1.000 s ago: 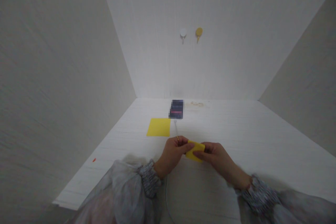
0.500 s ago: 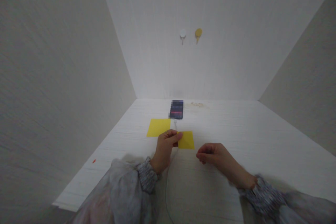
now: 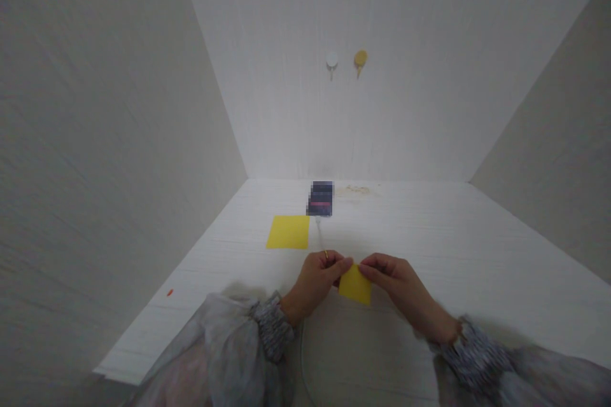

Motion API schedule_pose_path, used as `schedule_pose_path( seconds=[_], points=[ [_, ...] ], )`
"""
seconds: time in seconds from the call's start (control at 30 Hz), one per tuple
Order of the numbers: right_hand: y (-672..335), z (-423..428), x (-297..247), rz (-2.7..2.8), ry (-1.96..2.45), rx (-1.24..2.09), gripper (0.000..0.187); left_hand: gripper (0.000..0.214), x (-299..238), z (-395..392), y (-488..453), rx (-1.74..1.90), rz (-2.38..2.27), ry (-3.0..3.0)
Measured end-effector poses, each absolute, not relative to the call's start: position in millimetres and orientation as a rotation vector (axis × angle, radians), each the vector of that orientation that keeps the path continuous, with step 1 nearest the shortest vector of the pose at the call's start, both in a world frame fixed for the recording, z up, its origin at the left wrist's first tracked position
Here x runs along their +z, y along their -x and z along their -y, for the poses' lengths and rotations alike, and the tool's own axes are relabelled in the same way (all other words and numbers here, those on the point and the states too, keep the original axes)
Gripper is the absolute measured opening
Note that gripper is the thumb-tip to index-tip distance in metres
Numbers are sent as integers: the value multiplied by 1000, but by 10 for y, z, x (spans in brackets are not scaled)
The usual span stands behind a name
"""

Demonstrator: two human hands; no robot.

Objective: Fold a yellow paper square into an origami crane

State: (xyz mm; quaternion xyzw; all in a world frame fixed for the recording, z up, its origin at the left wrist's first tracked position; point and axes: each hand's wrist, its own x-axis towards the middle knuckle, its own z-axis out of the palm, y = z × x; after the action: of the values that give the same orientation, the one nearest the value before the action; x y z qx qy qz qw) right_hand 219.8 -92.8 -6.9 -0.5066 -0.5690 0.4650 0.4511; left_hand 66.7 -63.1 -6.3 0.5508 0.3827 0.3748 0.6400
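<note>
A small yellow sheet of paper [image 3: 354, 286] hangs between my two hands, tilted, over the white table. My left hand [image 3: 321, 281] pinches its upper left corner between thumb and fingers; a ring shows on one finger. At the upper right edge, the thumb and fingertips of my right hand [image 3: 392, 271] are closed on the same paper. Beyond my left hand, a second, larger-looking yellow sheet [image 3: 287, 233] lies flat on the table.
A phone [image 3: 321, 199], its screen blurred, rests near the back wall with a white cable [image 3: 302, 356] running from it toward me. On the wall are a white hook [image 3: 331, 60] and a yellow hook [image 3: 361, 59]. A small red mark [image 3: 170, 292] is at the left.
My left hand has brought the yellow paper right and nearer to me, turning it. My right hand, apart from it before, now grips its upper edge.
</note>
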Motion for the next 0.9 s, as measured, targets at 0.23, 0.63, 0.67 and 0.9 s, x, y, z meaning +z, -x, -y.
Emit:
schedule_pose_path(
  seconds=[0.23,0.63,0.67,0.9],
  points=[
    [-2191,949,41,1312,1252,1227,16,23,-23,654,-663,925,-846,-1244],
    [-2244,918,74,1256,1237,1332,16,23,28,669,-669,935,-860,-1253],
    [-2282,904,61,1255,1240,1316,16,24,20,657,-664,952,-868,-1241],
    [-2384,851,-30,1294,1199,1086,19,26,-5,580,-661,1066,-904,-1090]
  ],
)
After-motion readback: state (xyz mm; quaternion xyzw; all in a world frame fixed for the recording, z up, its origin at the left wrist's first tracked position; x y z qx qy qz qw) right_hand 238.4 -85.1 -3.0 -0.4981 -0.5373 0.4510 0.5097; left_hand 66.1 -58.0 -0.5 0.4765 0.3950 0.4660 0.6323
